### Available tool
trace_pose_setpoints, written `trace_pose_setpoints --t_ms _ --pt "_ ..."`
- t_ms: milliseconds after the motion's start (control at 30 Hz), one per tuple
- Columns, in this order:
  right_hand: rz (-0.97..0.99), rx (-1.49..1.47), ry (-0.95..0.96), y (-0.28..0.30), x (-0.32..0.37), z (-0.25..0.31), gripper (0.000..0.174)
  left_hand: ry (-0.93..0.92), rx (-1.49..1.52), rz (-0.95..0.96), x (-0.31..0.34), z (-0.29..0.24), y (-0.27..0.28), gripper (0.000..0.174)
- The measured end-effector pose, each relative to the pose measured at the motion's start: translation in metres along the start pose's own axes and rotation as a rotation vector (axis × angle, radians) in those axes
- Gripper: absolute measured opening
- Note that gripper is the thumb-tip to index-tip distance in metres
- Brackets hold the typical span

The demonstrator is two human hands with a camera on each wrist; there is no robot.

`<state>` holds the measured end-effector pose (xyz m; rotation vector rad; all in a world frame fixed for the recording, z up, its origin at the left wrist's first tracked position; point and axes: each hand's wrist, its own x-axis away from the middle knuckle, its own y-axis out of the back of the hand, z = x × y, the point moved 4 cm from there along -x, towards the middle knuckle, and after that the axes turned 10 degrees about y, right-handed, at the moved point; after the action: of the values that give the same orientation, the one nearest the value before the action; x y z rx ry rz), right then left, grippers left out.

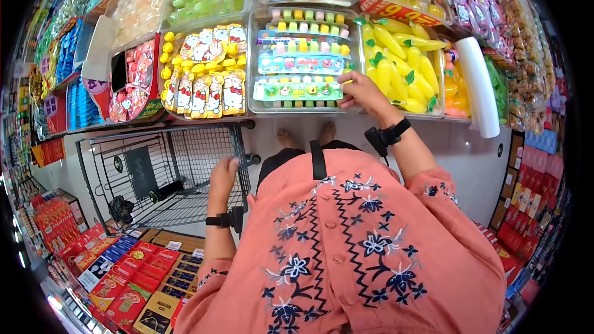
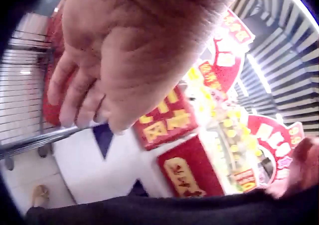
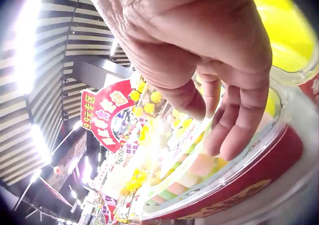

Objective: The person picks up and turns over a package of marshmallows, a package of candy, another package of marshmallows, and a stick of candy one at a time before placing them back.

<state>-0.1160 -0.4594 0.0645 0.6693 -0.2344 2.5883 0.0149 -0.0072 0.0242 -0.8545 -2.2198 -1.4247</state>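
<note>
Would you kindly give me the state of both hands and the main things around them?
Left hand: relaxed, empty.
Right hand: at the green pack's end, grip unclear.
Green pack: in its tub, label up.
Cart: upright, open-topped.
Yellow-item tub: uncovered, well filled.
White roll: rolled up.

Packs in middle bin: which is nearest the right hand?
The green pack, frontmost in the bin; the right hand is at its right end. The blue pack lies behind.

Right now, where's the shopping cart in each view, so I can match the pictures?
Head: shopping cart left of centre, beside the left hand.
Left wrist: its wire side and lower bar run along the left edge.
Right wrist: not in it.
Shared landmark: the left hand, in the head and left wrist views only.
</note>
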Motion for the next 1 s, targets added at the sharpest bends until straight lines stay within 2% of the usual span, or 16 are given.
trace_pose_setpoints --t_ms 67,133,200,333,433,533,700,833,933,1000 --pt "0.001 -0.063 0.004 0.004 -0.004 -0.001 0.03 -0.225 0.255 -0.144 0.009 -0.077 0.034 0.032" --pt "0.009 -0.111 -0.013 0.004 -0.008 0.0 0.028 -0.385 0.31 -0.197 0.009 -0.14 0.055 0.029" --pt "0.011 -0.164 -0.017 0.006 -0.008 0.004 0.027 -0.581 0.123 -0.275 0.004 -0.19 0.061 0.034" --pt "0.02 -0.246 -0.012 0.008 -0.007 0.008 0.027 -0.86 -0.146 -0.297 -0.024 -0.243 0.037 0.045" --pt "0.024 -0.322 -0.008 0.01 -0.01 0.009 0.025 -0.947 -0.263 -0.279 -0.038 -0.254 0.019 0.048" --pt "0.04 -0.399 0.013 0.007 -0.008 0.012 0.023 -0.915 -0.371 -0.223 -0.058 -0.257 0.003 0.044" --pt "0.03 -0.466 0.044 0.011 -0.013 0.008 0.022 -0.823 -0.287 -0.073 -0.076 -0.26 0.008 0.031" --pt "0.015 -0.389 0.053 0.013 -0.013 0.004 0.025 -0.776 -0.146 0.046 -0.092 -0.265 0.015 0.027" --pt "0.0 -0.287 0.08 0.01 -0.011 0.008 0.028 -0.588 -0.179 0.142 -0.101 -0.269 0.02 0.033" --pt "-0.026 -0.159 0.095 0.009 -0.011 0.014 0.03 -0.606 -0.164 0.139 -0.1 -0.274 0.021 0.032"
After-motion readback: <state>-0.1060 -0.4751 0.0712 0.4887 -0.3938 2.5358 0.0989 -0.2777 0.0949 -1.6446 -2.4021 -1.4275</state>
